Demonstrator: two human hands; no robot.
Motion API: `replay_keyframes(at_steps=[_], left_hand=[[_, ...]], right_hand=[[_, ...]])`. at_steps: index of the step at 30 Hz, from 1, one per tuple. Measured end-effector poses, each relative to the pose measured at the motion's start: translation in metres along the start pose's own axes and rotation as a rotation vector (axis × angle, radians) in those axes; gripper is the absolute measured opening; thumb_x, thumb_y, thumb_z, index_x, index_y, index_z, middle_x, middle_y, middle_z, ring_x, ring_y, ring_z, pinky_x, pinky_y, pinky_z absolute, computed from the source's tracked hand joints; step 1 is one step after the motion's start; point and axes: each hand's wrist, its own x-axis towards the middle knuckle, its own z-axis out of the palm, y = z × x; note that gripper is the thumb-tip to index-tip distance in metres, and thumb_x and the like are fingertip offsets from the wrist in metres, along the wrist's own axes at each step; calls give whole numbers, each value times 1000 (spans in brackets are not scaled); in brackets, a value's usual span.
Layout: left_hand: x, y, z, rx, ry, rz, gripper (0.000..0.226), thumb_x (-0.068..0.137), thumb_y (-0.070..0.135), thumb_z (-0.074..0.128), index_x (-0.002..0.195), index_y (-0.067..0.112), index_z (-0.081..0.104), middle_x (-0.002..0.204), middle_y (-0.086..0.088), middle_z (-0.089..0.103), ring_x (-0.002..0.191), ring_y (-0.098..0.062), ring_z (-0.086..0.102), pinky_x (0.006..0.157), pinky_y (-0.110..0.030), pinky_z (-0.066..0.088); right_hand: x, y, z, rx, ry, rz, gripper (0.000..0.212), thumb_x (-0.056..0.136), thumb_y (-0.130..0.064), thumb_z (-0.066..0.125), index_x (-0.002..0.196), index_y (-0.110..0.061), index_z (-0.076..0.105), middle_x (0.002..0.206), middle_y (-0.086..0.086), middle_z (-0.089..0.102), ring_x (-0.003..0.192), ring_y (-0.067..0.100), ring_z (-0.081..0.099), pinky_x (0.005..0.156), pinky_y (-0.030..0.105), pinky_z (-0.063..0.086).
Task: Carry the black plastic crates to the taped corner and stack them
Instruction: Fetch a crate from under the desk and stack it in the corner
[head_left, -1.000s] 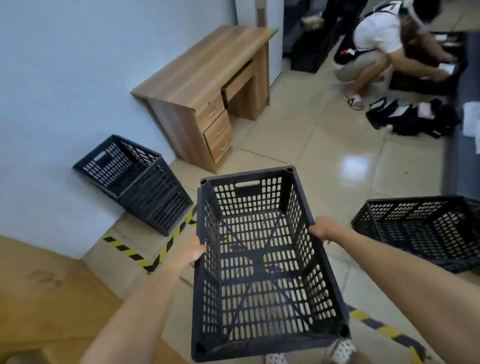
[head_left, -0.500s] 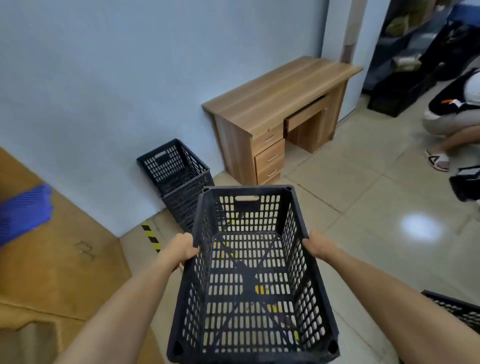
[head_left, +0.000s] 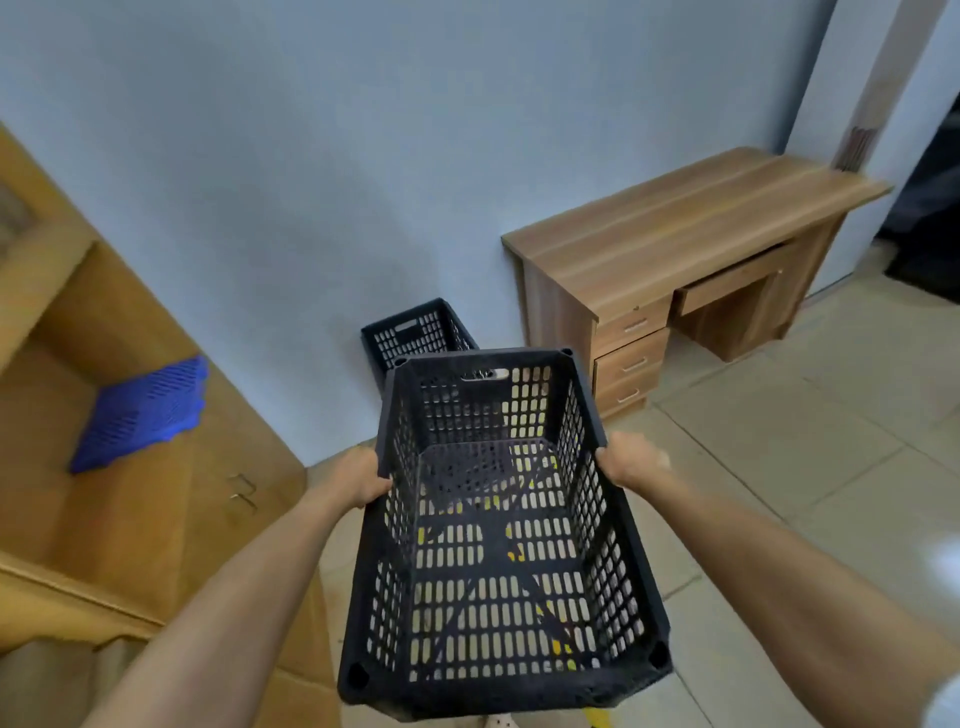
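Note:
I carry an empty black perforated plastic crate (head_left: 498, 545) in front of me, held up off the floor. My left hand (head_left: 358, 480) grips its left rim and my right hand (head_left: 626, 460) grips its right rim. Just beyond the carried crate, another black crate (head_left: 415, 332) stands on the floor against the wall; most of it is hidden behind the one I hold. Bits of yellow and black floor tape (head_left: 563, 647) show through the carried crate's holes.
A wooden desk with drawers (head_left: 675, 249) stands against the blue-grey wall to the right of the floor crate. Large cardboard boxes (head_left: 130, 467) fill the left, with a blue plastic piece (head_left: 143, 413) lying on them. Tiled floor (head_left: 831, 467) spreads to the right.
The view has swung left and closer to the wall. The floor crate now sits directly behind the carried crate, the desk has shifted right, and the crouching person has left the view.

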Motion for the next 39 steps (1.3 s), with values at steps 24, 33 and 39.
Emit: replay_keyframes(at_steps=[24, 33, 39], left_hand=[[259, -137, -111, 203, 113, -92, 29, 89, 34, 48, 101, 12, 61, 101, -5, 65, 87, -25, 61, 76, -32, 46], [371, -134, -167, 185, 64, -190, 21, 88, 33, 50, 92, 14, 57, 99, -4, 65, 88, -25, 61, 79, -33, 46], [423, -129, -179, 139, 14, -202, 23, 91, 34, 47, 92, 13, 56, 91, -2, 58, 81, -22, 54, 75, -32, 43]], right_hand=[[253, -251, -42, -95, -106, -93, 37, 96, -35, 46, 114, -6, 59, 113, 12, 66, 101, 32, 65, 90, 39, 51], [405, -312, -74, -121, -177, -234, 24, 96, -26, 39, 90, -7, 52, 94, 13, 69, 86, 30, 70, 88, 40, 54], [472, -340, -83, -164, -218, -276, 26, 99, -24, 39, 89, -3, 51, 92, 15, 63, 84, 31, 63, 80, 36, 53]])
